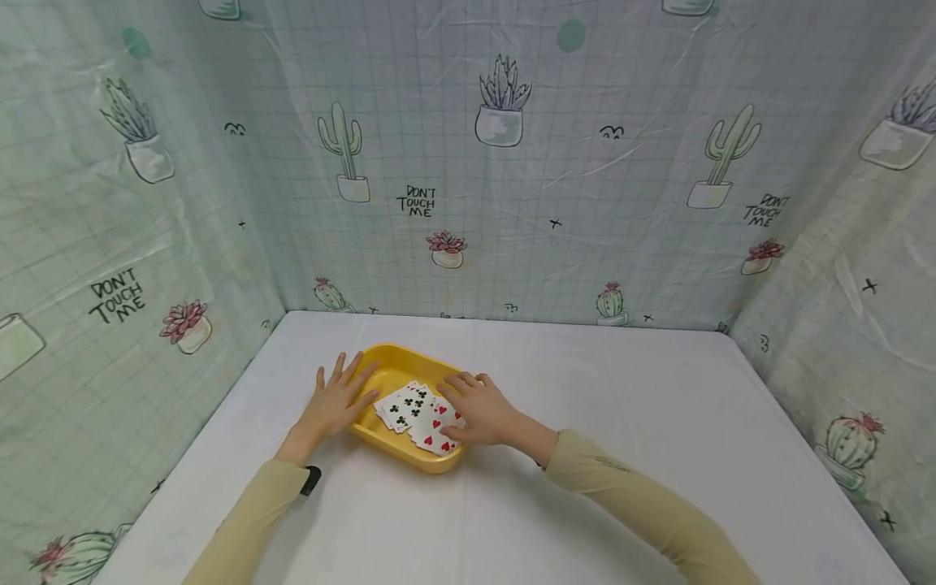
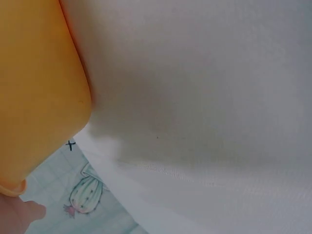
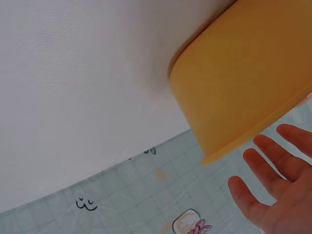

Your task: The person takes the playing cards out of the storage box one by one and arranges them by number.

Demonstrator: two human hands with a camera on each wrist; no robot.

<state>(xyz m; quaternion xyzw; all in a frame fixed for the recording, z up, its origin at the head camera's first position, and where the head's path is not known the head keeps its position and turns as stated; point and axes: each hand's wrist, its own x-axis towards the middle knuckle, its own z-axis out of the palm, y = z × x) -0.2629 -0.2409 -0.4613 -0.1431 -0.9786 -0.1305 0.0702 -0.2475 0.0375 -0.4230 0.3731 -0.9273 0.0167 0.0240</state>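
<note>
A yellow plastic tub (image 1: pixel 386 367) sits at an angle on the white table, holding loosely overlapped playing cards. Clubs (image 1: pixel 406 405) show on the left of the pile and a hearts card (image 1: pixel 430 433) on the right. My left hand (image 1: pixel 332 406) is at the tub's left rim, its fingers spread and thumb reaching over the edge. Over the right rim is my right hand (image 1: pixel 484 413), partly covering the hearts card; whether it touches the card cannot be told. In the right wrist view, that hand's fingers (image 3: pixel 265 170) are spread apart beside the tub's outer wall (image 3: pixel 243 73).
The white table (image 1: pixel 607 455) extends to the right of the tub and in front of it. Cactus-print cloth (image 1: pixel 504 219) hangs behind the table and along both sides. A dark band (image 1: pixel 310 480) is at the left wrist.
</note>
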